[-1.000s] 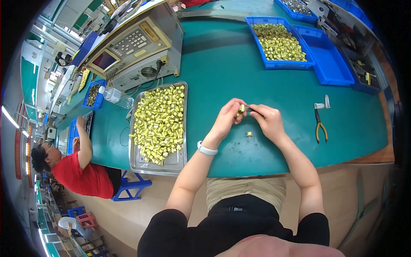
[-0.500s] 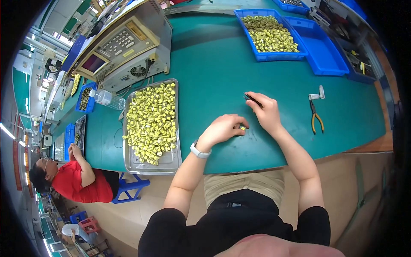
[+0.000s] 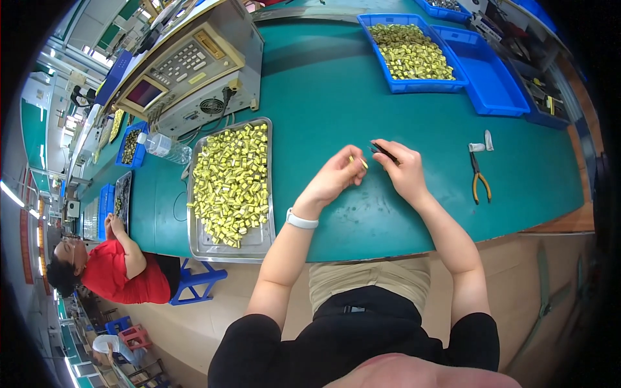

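My left hand (image 3: 336, 176) pinches a small yellow-wrapped component (image 3: 363, 164) between thumb and fingers, raised over the green table. Beside it, my right hand (image 3: 405, 171) is closed round a slim dark tool (image 3: 384, 152) that looks like tweezers; its tip points left toward the component, and whether they touch is unclear. Left of my left forearm lies a metal tray (image 3: 259, 242), heaped with many similar yellow components (image 3: 229, 181).
At the far right stand a blue bin (image 3: 424, 86) of yellow parts and another blue bin (image 3: 482, 71). Pliers (image 3: 477, 178) with yellow handles lie to the right. A bench instrument (image 3: 187, 71) and a plastic bottle (image 3: 167, 149) stand left. A person in red (image 3: 126, 271) sits at the left.
My left hand has lifted from near the tabletop, moving away from me with the component and turning it toward the dark tool's tip. My right hand has barely moved.
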The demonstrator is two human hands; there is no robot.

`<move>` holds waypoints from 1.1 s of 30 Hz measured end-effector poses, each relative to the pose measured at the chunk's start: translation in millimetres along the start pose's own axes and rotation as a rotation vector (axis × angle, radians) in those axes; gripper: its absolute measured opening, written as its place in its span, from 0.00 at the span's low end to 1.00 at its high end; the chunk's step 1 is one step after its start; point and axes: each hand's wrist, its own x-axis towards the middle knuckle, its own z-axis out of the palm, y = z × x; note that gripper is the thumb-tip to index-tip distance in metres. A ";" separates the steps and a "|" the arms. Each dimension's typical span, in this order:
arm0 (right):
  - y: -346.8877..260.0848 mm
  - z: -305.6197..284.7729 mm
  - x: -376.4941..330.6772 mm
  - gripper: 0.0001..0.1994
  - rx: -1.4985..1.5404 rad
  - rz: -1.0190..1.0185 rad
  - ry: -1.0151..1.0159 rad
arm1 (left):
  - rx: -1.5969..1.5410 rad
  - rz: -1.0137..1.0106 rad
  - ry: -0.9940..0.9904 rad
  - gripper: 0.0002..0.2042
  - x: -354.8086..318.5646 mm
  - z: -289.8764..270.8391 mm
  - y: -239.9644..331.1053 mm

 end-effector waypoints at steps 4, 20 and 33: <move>-4.4 -2.0 0.7 0.12 -0.006 -0.001 -0.043 | -0.403 0.128 -0.083 0.17 5.7 -7.0 1.7; -4.6 -0.3 -1.4 0.10 -0.097 -0.154 -0.105 | -0.324 0.144 0.003 0.16 5.9 -11.0 -1.4; -4.1 0.4 -2.3 0.10 -0.203 -0.240 -0.093 | -0.227 0.127 0.073 0.14 4.3 -1.9 0.6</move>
